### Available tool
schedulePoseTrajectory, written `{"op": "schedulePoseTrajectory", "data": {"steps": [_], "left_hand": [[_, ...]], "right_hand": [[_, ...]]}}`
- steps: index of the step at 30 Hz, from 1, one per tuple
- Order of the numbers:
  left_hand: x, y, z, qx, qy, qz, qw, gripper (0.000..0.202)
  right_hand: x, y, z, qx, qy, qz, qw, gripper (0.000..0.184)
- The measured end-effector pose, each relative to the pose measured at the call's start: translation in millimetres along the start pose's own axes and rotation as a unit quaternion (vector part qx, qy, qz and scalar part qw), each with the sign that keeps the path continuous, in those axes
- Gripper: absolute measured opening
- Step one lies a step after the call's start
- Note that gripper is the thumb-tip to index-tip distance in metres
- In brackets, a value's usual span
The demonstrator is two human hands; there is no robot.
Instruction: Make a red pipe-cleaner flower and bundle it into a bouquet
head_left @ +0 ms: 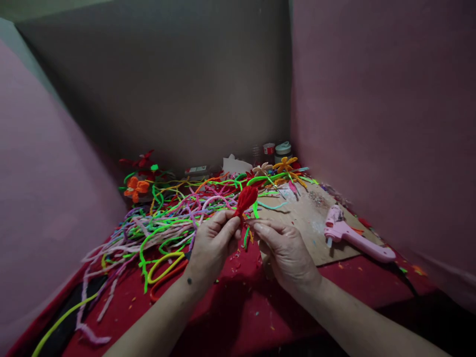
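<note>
A red pipe-cleaner petal [245, 199] stands up between my two hands over the red cloth. My left hand [212, 244] pinches its lower end with thumb and fingers closed. My right hand [284, 250] is closed beside it, fingertips meeting the same lower end; whether it grips the petal or a green stem piece [255, 210] I cannot tell. Both forearms reach in from the bottom edge.
A tangle of coloured pipe cleaners [163, 220] covers the left of the table. A pink glue gun [353, 235] lies on a cardboard sheet [305, 218] at the right. Finished pipe-cleaner flowers [136, 187] and small jars [282, 148] sit at the back. Walls close in on three sides.
</note>
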State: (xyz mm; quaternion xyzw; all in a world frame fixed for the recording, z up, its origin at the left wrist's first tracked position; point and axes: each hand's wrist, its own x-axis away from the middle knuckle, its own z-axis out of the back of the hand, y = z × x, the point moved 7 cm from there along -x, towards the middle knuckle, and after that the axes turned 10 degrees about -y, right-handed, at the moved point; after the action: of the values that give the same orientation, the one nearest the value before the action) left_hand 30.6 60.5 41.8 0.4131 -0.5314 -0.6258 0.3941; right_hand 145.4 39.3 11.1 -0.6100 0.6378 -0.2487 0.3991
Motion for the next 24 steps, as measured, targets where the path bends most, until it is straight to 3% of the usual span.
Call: {"op": "schedulePoseTrajectory", "data": {"steps": [3, 9, 18, 24], "left_hand": [[0.0, -1.2, 0.2, -0.155, 0.003, -0.037, 0.987, 0.014], [7.8, 8.8, -7.9, -0.370, -0.003, -0.145, 0.918, 0.011], [14.4, 10.2, -16.6, -0.429, -0.017, -0.221, 0.876, 0.013], [13.0, 10.0, -19.7, -0.393, -0.044, -0.186, 0.900, 0.014]], "right_hand": [[3.0, -3.1, 1.3, 0.039, 0.013, 0.001, 0.999, 0.015], [6.4, -3.5, 3.3, 0.054, 0.054, -0.015, 0.997, 0.015], [10.7, 6.4, 6.2, 0.019, 0.074, -0.041, 0.996, 0.016], [9.2, 23.7, 10.8, -0.044, 0.081, -0.069, 0.993, 0.019]]}}
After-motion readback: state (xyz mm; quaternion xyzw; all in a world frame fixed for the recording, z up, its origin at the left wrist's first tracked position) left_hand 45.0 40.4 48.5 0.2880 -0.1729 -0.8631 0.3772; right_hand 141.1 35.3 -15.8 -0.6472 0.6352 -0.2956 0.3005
